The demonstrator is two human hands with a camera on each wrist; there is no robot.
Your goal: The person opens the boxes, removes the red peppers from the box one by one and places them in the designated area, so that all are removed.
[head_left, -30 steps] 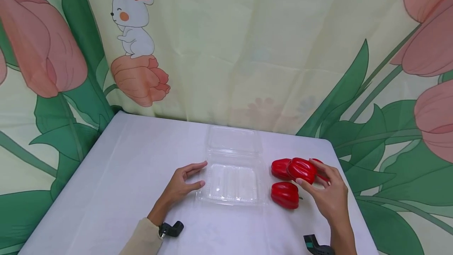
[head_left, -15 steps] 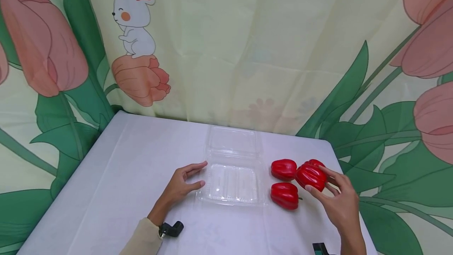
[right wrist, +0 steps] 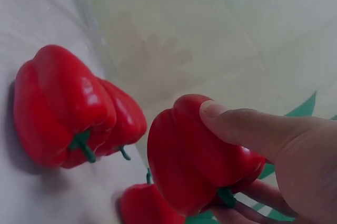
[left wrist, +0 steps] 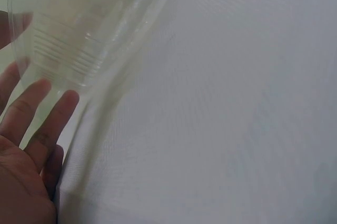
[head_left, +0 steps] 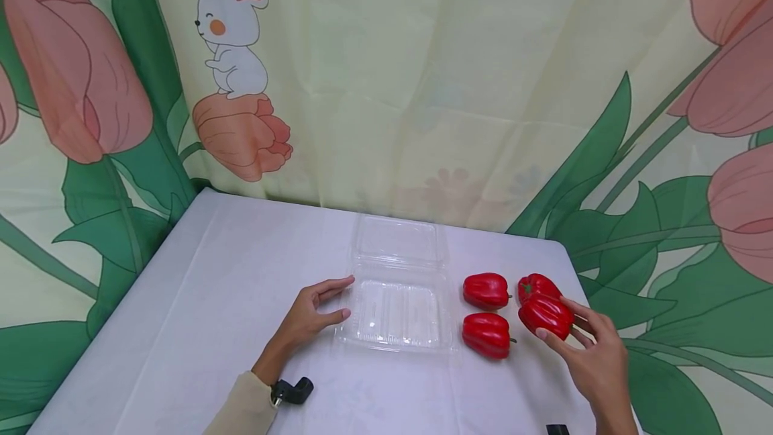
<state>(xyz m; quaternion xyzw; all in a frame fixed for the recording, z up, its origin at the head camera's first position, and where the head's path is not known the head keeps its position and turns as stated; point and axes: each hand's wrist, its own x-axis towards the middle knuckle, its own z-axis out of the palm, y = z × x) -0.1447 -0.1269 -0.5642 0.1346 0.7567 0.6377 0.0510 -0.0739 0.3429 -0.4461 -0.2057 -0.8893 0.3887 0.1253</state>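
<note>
In the head view my right hand (head_left: 598,358) holds a red bell pepper (head_left: 546,316) by its stem end, close to another red bell pepper (head_left: 535,286) behind it. The right wrist view has the thumb (right wrist: 237,124) pressed along the side of the held pepper (right wrist: 189,161), with the other fingers partly hidden beneath. My left hand (head_left: 311,311) rests at the left edge of a clear plastic clamshell container (head_left: 395,314), its thumb and fingers spread and nearly straight. Fingertips meet the container's wall (left wrist: 68,34) in the left wrist view.
Two more red bell peppers, one farther back (head_left: 486,291) and one nearer (head_left: 486,335), lie between the container and my right hand. The container's lid (head_left: 397,240) lies folded back toward the curtain. The white table (head_left: 181,327) ends near my right hand.
My right hand has moved right and toward me with the held pepper, away from above the back pepper, so the one behind shows more. My left hand and the container have stayed put.
</note>
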